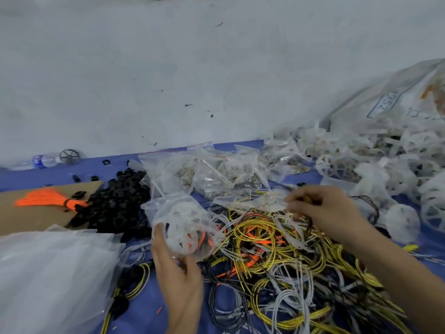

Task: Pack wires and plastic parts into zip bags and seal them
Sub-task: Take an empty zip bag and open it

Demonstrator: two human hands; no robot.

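My left hand (177,268) grips a clear zip bag (183,222) from below; inside it I see a white plastic wheel part and some orange wire. My right hand (320,208) is over the wire pile with curled fingers pinching a small clear packet (262,201) of pale parts, along with thin wire strands. A tangled heap of yellow, white, black and orange wires (272,256) lies on the blue sheet between and below both hands.
Filled zip bags (216,172) lie behind the wires. Black plastic nuts (113,203) and an orange wire bundle (48,200) on cardboard lie left. Empty bags (50,276) are stacked at lower left. White plastic wheels (385,169) and a large sack (397,97) sit right.
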